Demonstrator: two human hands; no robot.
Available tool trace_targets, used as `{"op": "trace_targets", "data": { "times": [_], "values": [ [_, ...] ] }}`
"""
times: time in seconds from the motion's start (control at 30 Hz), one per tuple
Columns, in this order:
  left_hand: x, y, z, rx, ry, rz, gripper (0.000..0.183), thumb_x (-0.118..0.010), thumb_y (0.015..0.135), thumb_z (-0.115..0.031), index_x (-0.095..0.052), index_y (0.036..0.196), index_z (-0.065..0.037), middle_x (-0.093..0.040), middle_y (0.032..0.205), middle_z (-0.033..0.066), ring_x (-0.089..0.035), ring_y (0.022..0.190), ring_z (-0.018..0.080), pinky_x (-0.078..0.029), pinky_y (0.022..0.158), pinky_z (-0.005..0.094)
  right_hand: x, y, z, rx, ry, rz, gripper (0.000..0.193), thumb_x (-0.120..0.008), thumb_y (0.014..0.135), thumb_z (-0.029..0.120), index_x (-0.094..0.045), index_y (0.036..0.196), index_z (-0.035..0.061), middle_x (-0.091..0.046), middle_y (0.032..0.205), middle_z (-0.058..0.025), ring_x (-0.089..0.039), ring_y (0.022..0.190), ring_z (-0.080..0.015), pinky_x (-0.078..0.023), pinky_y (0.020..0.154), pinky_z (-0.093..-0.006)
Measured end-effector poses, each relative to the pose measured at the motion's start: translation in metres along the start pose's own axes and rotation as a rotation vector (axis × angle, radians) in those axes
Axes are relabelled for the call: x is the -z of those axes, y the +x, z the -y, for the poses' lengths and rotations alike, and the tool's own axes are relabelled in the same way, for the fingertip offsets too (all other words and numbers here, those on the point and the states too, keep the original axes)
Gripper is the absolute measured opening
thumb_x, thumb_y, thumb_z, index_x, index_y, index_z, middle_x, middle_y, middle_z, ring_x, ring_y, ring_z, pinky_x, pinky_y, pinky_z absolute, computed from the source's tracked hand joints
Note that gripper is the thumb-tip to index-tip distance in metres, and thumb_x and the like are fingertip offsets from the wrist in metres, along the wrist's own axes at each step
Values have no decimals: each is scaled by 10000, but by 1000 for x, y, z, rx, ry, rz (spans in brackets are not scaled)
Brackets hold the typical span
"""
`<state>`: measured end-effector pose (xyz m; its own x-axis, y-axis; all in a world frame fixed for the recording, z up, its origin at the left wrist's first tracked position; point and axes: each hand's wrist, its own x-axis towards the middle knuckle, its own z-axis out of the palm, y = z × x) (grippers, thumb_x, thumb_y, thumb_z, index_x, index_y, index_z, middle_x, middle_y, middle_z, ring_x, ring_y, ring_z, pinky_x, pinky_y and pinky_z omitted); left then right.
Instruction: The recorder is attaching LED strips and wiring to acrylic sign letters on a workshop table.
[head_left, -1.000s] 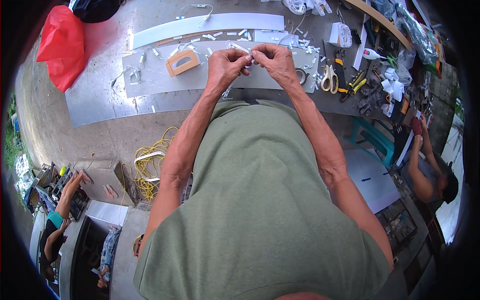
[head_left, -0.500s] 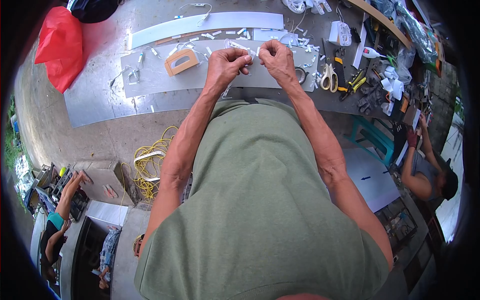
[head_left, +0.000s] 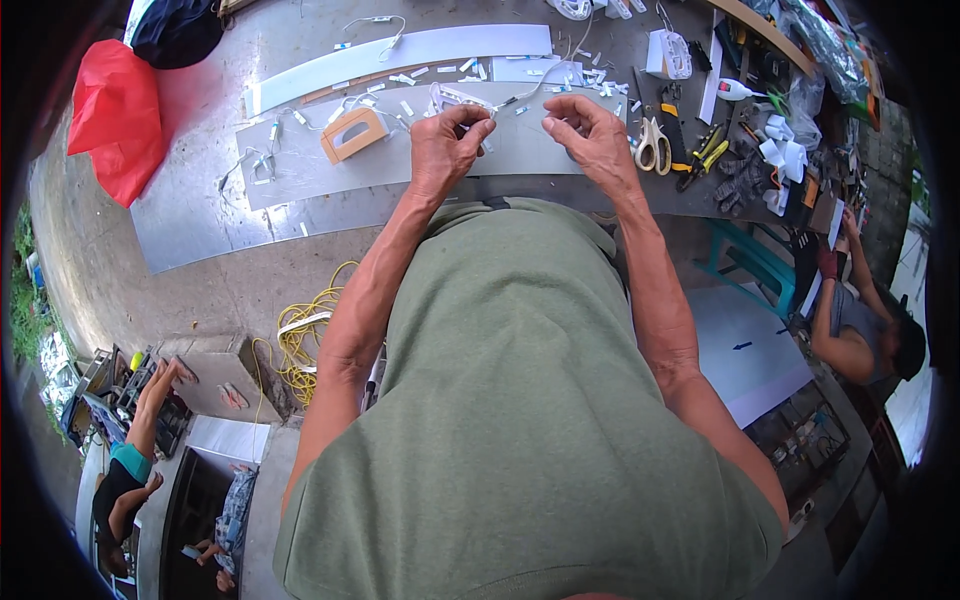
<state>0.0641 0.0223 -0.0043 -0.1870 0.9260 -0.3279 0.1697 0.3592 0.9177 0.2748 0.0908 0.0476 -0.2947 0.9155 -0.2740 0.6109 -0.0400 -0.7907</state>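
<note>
My left hand (head_left: pixel 446 152) is closed in a pinch above the grey sheet (head_left: pixel 290 180) on the metal table. A small white piece (head_left: pixel 488 144) shows at its fingertips; its kind is hard to make out. To its right, my right hand (head_left: pixel 596 148) is raised with thumb and fingers apart, holding nothing visible. A white hollow shape (head_left: pixel 458 97) lies just beyond my left hand, and a thin wire with a small white module (head_left: pixel 510 101) runs from it. A tan-sided hollow block (head_left: pixel 353 135) stands to the left among wired white modules (head_left: pixel 262 165).
Right of my hands lie scissors (head_left: pixel 653 147), a yellow-black cutter (head_left: pixel 673 125), pliers (head_left: pixel 706 160) and a dark glove (head_left: pixel 738 178). Beyond is a long white strip (head_left: pixel 400 58). A red bag (head_left: pixel 115 120) sits at left. Another person (head_left: pixel 865 330) works at far right.
My right hand has moved right, away from my left, and its fingers have parted. My left hand stays pinched, slightly lower. The whole view has shifted a little.
</note>
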Motion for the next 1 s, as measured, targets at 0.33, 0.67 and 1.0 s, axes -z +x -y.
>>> {"op": "trace_targets", "data": {
  "times": [0.33, 0.67, 1.0],
  "values": [
    [-4, 2, -3, -265, 186, -61, 146, -777, 867, -145, -778, 990, -65, -763, 791, 89, -713, 629, 154, -544, 580, 291, -41, 21, -9, 218, 90, 133, 244, -744, 896, 182, -721, 1092, 38, -704, 945, -61, -666, 737, -132, -538, 650, -291],
    [37, 13, 0, -374, 454, -188, 340, -766, 834, -84, -715, 1170, -87, -699, 1172, 74, -660, 1021, 229, -550, 851, 356, -41, 25, -28, -89, 640, 258, 221, -676, 968, 152, -638, 1128, 4, -710, 1004, -76, -671, 797, -130, -522, 628, -244],
    [15, 10, 0, -574, 647, -88, 337, -781, 791, -136, -727, 1123, -117, -666, 1215, 52, -563, 1180, 269, -429, 987, 431, -41, 34, -36, -54, 818, 249, 158, -654, 963, 94, -614, 1075, -10, -730, 1049, -144, -704, 806, -160, -569, 627, -257]
  ]
}}
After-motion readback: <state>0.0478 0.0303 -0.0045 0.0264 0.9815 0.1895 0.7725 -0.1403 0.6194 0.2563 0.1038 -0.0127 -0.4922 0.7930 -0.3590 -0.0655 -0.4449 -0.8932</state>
